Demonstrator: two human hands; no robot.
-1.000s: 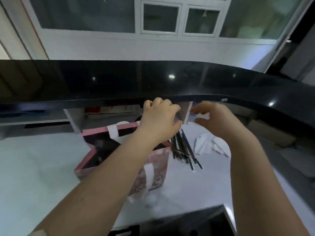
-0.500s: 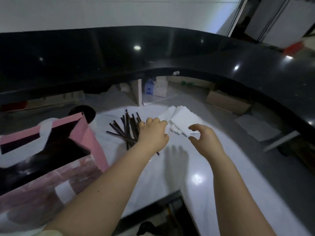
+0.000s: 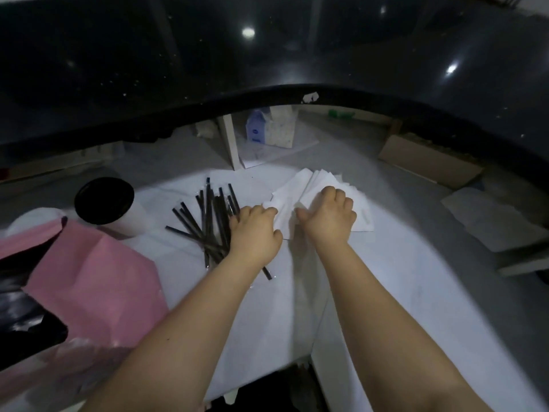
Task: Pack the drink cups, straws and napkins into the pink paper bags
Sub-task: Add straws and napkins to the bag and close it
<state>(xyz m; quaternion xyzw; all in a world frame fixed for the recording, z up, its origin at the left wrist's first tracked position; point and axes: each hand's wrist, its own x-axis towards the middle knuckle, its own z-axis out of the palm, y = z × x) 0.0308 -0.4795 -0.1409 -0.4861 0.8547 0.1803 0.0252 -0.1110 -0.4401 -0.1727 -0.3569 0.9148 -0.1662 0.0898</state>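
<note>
A fanned stack of white napkins (image 3: 320,179) lies on the white counter (image 3: 386,292). My right hand (image 3: 326,218) sits on top of the stack, fingers curled down and thumb at the stack's near edge, pinching napkins. My left hand (image 3: 255,230) is just beside it with bent fingertips on the napkins' left corner; whether it grips is unclear. Under its wrist lies a loose pile of black straws (image 3: 208,218). A white cup with a black lid (image 3: 104,200) stands at the left. An open pink paper bag (image 3: 98,278) fills the lower left, its inside dark.
A raised glossy black counter (image 3: 178,69) curves across the back and right, overhanging the work surface. Under it stand a blue and white carton (image 3: 255,129) and a white divider (image 3: 228,144). A flat cardboard box (image 3: 427,162) lies at the right.
The view has tipped down and moved closer. Both hands went forward and down onto the napkin stack; the right hand, open in the air half a second ago, now lies curled on it.
</note>
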